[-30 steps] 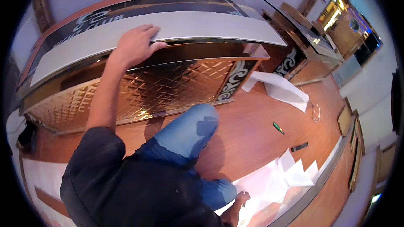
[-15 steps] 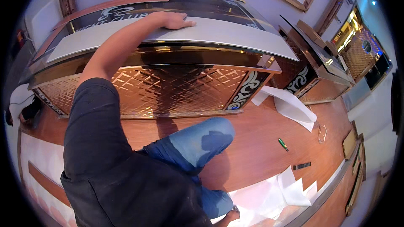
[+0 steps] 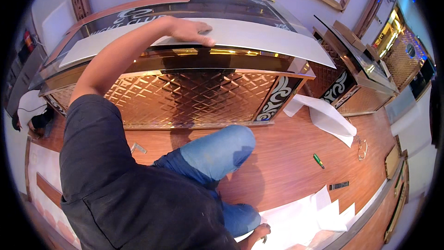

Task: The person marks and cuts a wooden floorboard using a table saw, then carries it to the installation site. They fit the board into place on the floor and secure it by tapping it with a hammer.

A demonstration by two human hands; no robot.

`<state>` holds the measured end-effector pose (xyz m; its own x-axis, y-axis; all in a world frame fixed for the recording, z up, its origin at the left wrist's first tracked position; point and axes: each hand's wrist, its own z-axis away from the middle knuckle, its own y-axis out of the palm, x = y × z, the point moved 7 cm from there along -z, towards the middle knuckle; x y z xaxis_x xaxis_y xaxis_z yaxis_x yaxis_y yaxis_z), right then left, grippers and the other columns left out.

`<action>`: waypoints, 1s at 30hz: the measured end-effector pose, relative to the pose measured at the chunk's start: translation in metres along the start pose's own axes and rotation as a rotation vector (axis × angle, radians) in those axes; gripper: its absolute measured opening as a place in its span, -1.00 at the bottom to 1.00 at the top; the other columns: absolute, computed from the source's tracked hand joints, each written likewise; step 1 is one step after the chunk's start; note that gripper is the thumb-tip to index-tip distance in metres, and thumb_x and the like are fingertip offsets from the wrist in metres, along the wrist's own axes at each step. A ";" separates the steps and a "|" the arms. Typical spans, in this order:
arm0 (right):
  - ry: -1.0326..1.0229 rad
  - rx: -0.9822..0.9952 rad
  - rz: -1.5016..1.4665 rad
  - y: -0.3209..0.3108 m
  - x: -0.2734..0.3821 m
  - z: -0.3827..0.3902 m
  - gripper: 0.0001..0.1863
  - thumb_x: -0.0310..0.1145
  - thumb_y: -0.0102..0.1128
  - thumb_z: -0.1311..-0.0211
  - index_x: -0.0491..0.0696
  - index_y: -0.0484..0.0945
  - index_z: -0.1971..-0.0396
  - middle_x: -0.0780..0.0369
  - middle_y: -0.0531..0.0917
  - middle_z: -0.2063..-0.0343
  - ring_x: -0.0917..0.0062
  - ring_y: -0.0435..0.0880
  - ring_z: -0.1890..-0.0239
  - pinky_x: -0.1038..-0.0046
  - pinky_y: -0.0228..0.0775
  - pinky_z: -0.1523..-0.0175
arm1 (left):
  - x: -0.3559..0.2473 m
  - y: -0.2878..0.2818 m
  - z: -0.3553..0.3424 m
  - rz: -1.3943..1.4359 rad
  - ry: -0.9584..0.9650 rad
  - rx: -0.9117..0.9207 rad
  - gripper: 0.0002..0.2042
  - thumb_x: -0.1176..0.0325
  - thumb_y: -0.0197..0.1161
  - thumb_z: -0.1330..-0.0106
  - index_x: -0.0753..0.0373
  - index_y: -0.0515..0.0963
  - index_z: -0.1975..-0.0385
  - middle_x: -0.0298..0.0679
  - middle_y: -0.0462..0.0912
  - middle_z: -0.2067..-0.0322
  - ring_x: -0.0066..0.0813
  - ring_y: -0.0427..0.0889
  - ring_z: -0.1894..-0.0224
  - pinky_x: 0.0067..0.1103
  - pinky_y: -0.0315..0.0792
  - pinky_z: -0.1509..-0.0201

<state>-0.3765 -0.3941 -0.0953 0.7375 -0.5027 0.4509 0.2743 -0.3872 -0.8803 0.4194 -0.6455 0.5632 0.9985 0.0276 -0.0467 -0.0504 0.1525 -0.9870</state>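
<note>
My left hand (image 3: 190,31) lies over the front edge of a long pale strip panel (image 3: 263,38), fingers stretched out and apart. That strip rests along the front of a glossy dark-topped counter (image 3: 185,8). Below it, the counter's front is copper-coloured with a quilted diamond pattern (image 3: 208,97). Low in the view, beside my bent knee, my right hand (image 3: 261,232) has its fingers curled in. A small dark curved end shows at those fingers, but I cannot make out what it belongs to.
A green marker-like tool (image 3: 318,160), a dark flat piece (image 3: 339,185) and a pair of glasses (image 3: 362,149) lie on the wooden floor. White sheeting (image 3: 330,120) sits by a second counter (image 3: 365,92). Another person (image 3: 32,111) crouches at far left.
My left hand has slid nearer the strip's front edge. More of my right hand and a dark end at it now show. The view has shifted slightly.
</note>
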 end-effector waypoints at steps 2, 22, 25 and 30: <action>-0.025 0.007 -0.006 -0.001 -0.004 -0.006 -0.71 -0.38 0.18 -0.25 -0.36 0.69 0.34 -0.13 0.75 0.37 -0.09 0.73 0.30 0.04 0.57 0.13 | -0.022 0.006 0.019 -0.040 0.163 -0.059 -0.07 -0.32 0.16 -0.41 0.36 0.18 -0.51 0.14 0.21 -0.51 0.06 0.23 -0.54 -0.21 0.14 -0.60; 0.734 0.250 0.378 0.020 -0.165 0.183 -0.73 -0.24 0.23 -0.36 -0.10 0.64 0.10 0.05 0.70 0.10 0.15 0.71 -0.03 0.12 0.67 -0.06 | 0.029 -0.061 0.058 -0.408 -0.198 -0.772 -0.67 0.13 0.14 -0.58 0.10 0.53 -0.22 0.09 0.72 0.01 0.15 0.70 -0.05 -0.15 0.56 -0.03; 0.755 0.225 0.381 0.002 -0.168 0.160 -0.72 -0.24 0.05 -0.46 -0.10 0.65 0.12 0.07 0.70 0.08 0.10 0.72 0.01 0.12 0.66 -0.05 | 0.017 -0.047 0.012 -0.575 -0.141 -0.696 -0.57 0.12 0.11 -0.58 0.03 0.44 -0.38 0.15 0.72 0.07 0.23 0.69 0.01 -0.06 0.54 0.00; 0.712 0.381 0.409 -0.045 -0.148 0.155 -0.72 -0.30 -0.04 -0.51 -0.09 0.59 0.01 0.09 0.61 -0.08 0.10 0.62 -0.12 0.19 0.63 -0.11 | 0.093 -0.033 -0.044 -0.671 -0.024 -0.688 -0.63 0.27 0.04 -0.59 0.10 0.54 -0.31 0.13 0.73 0.07 0.21 0.72 0.09 -0.06 0.58 0.05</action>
<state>-0.4020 -0.1823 -0.1458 0.3009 -0.9530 -0.0349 0.3534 0.1455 -0.9241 0.5149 -0.6909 0.5846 0.8141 0.1669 0.5562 0.5618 -0.4689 -0.6816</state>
